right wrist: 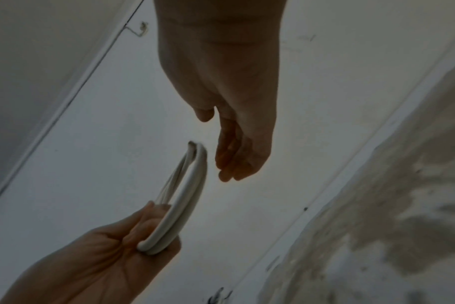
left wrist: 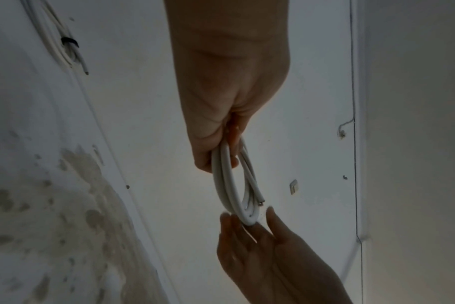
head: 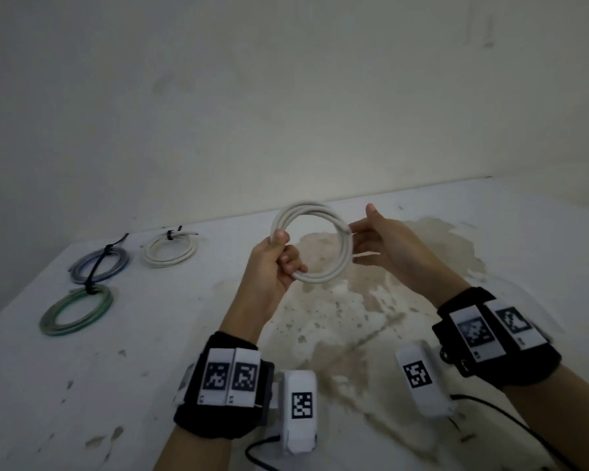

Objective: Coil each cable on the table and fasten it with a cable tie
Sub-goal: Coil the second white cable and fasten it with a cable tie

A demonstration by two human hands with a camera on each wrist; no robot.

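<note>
Fingers and thumb of the left hand (head: 269, 270) curl round one side of a white cable (head: 315, 244) that is wound into a ring of several turns and held up in the air above the stained table (head: 354, 334), the thumb lying on top of the strands. Opposite, the right hand (head: 385, 244) is spread loosely, its fingers straight and held close together; the left wrist view shows the fingertips right at the far side of the ring, about at the point of touching it, while the right wrist view shows a narrow gap, so I cannot tell whether there is contact. Near those fingertips a cut end of the cable sticks out a little from the loops. No tie is seen on this ring, and neither hand holds one, so by my reading the coiling is about done and the fastening is left. Well apart on the left side of the table lie three finished rings, each bound with a black tie: a white coil (head: 169, 253) farthest back, a blue coil (head: 99, 265) beside it, and a green coil (head: 76, 311) nearest. I see no loose cable and no spare tie on the table, so this looks like the last one, though parts of the table lie out of view.
</note>
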